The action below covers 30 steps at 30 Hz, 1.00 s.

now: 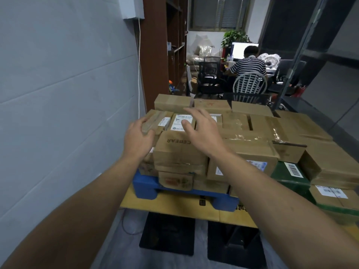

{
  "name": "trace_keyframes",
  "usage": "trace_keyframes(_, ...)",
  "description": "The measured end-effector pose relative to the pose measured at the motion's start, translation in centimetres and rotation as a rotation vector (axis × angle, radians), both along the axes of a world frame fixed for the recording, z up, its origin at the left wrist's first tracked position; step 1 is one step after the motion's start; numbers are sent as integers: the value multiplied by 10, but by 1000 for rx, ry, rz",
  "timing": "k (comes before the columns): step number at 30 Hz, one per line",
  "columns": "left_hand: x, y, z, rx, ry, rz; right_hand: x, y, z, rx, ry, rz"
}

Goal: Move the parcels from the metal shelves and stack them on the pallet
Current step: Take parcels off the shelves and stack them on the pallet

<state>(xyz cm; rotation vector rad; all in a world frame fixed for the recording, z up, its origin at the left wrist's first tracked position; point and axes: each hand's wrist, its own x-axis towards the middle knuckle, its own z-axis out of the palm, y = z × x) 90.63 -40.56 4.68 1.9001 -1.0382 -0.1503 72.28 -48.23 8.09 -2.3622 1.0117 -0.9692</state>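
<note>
At the near-left corner of the blue pallet (147, 188): brown cardboard parcels (252, 133) stacked several layers deep, most sealed with clear tape. The pallet sits on a yellow cardboard sheet (174, 206) beside a grey wall (68, 94).

Small taped parcel (157, 120): top layer, left edge of the stack. Plain brown, bands of tan tape, white label on its right side. It lies flat, and its long axis runs away from the camera, leaning slightly right. The left hand (138, 136) holds its near end, fingers curled over the top and thumb against the near face.

Labelled parcel (181, 123): just beside it on the right, flat. White shipping label faces up, with a blue mark at its lower left corner; print too small to read. The right hand (202, 131) is over this parcel, fingers spread and straight, gripping nothing. Contact cannot be told.

Carton (174, 150) below both: black print "CEBEAR", upside down to the camera, its right end at the right hand. The green box (285, 171) to the right carries a barcode label (295, 169), digits unreadable.
</note>
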Motion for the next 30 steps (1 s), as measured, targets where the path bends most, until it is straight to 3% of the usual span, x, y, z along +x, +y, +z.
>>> trace_keyframes(12,131,-66,-64,215,129,-186,96,-42,-29,192,193,-145)
trace_keyframes(17,127,-72,-63,186,186,-253,103,-51,-42,214,238,-208)
trace_keyframes(30,120,-76,-70,163,109,-204,108,-59,-57,238,311,-242)
